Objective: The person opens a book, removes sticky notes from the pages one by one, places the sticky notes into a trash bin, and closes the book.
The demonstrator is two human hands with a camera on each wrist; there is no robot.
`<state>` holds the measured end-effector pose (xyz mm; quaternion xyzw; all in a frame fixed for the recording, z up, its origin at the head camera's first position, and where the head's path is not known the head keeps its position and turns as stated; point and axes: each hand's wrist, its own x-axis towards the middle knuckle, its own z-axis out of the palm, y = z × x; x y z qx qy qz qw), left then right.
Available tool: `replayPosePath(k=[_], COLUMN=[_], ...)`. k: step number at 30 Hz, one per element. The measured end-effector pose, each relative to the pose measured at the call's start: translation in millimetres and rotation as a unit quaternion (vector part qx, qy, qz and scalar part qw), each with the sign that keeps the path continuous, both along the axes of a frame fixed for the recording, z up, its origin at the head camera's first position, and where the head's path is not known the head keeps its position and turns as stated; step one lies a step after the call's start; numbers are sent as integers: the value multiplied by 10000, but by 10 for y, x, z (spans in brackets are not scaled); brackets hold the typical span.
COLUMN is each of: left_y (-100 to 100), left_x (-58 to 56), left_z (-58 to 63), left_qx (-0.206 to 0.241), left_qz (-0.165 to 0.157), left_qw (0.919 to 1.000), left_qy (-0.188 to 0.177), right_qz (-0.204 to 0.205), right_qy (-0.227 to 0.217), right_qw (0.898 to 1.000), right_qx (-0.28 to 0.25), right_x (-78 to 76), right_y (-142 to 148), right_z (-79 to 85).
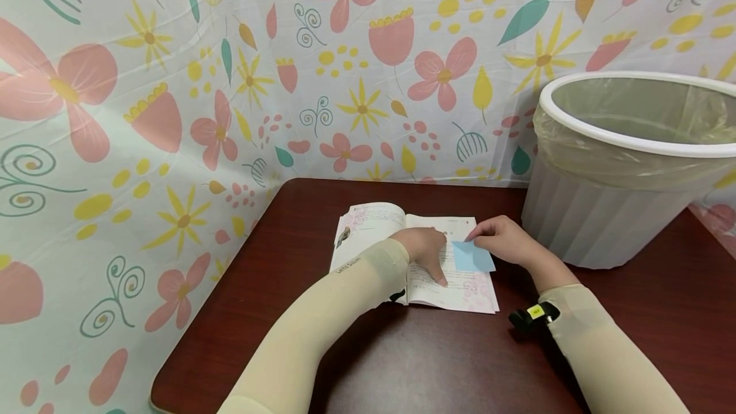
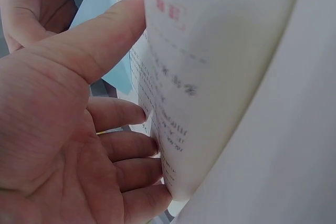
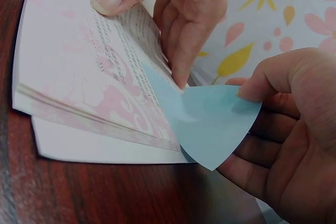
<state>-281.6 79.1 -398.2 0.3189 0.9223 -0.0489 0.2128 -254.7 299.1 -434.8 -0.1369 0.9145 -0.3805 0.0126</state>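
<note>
An open book point(image 1: 374, 225) with printed text and pink decoration lies on the table. My left hand point(image 1: 424, 251) rests on its right-hand page; in the left wrist view the thumb and extended fingertips touch the paper. A light blue sticky note point(image 1: 474, 258) lies partly over that page and sticks out past its outer edge. My right hand point(image 1: 507, 243) pinches the note's outer part between thumb and fingers. In the right wrist view the blue note point(image 3: 210, 124) bends up away from the page edge, and its inner part lies against the page.
A grey waste bin point(image 1: 598, 209) with a white rim and a plastic liner stands right of the book, close to my right hand. The dark red-brown table point(image 1: 276, 286) backs onto a flower-patterned curtain point(image 1: 356, 82). Both forearms wear cream sleeves with wrist straps.
</note>
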Motion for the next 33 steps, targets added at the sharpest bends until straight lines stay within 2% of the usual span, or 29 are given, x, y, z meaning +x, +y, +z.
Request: replayPosePath(k=[18,33], left_y=[-9,-1], left_x=[34,23], left_z=[19,0], left_qx=[-18,63], left_qz=[23,-35], left_qw=[10000,9999], left_qy=[70,75], right_qz=[202,446], right_qy=[-215,-697], right_qw=[9994,9947], right_qx=[-184,-614], right_x=[32,62], right_y=[-22,-11], right_z=[66,112])
